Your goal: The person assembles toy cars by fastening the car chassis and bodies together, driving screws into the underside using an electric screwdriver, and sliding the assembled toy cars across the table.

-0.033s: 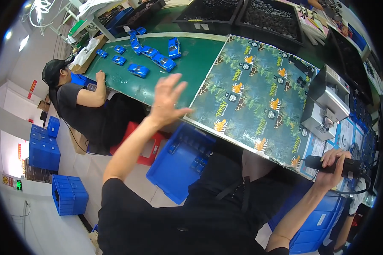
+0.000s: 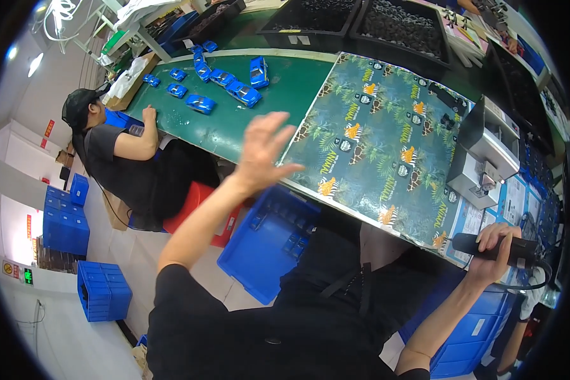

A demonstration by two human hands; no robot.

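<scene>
My left hand (image 2: 264, 154) is raised over the front edge of the green table, fingers spread and slightly blurred, holding nothing. Closest to it on the tabletop is a blue toy car (image 2: 200, 104); another blue toy car (image 2: 244, 93) lies farther back in a joined line of cars. At the right, my right hand (image 2: 495, 250) is wrapped around a black cylindrical handheld tool (image 2: 465, 242) with a cable at its right end. The tool lies sideways over the table's right corner; its exact kind is unclear.
An animal-print mat (image 2: 373, 139) covers the table's middle, beside a grey metal device (image 2: 478, 180). Black bins (image 2: 402, 47) of dark parts stand behind. Below is a blue crate (image 2: 253, 253) with toy cars inside. A co-worker (image 2: 130, 145) sits at the left.
My left hand has moved to the right, away from the cars. The nearest blue car has shifted slightly left. My right hand keeps its hold on the tool.
</scene>
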